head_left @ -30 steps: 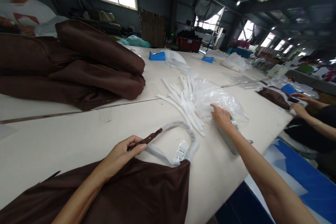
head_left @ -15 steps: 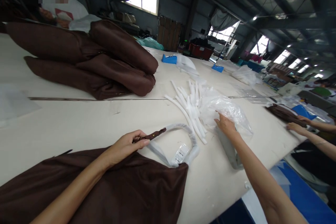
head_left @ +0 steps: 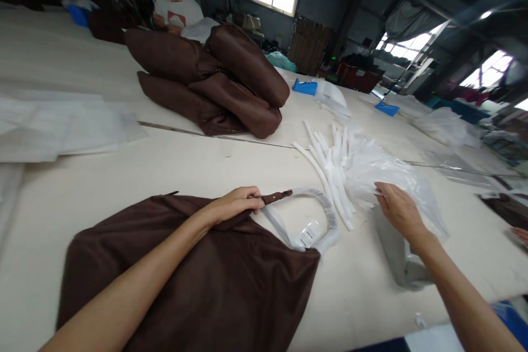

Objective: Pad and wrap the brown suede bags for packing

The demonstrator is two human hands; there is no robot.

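A dark brown bag lies on the near part of the table, its handle wrapped in clear plastic with a white tag beside it. My left hand is closed on the brown strap end of that handle. At the right, my right hand pinches the edge of a clear plastic bag, above a grey block-shaped thing. White foam strips lie between the handle and the clear plastic.
Several stuffed brown bags lie across the table. White sheets are at the left. Blue holders stand farther back. A person is behind the table, and another person's hand shows at the right edge.
The view has turned left, so more white sheets show. My right hand has gone from spread fingers to a pinch on the clear plastic. My left hand keeps hold of the strap.
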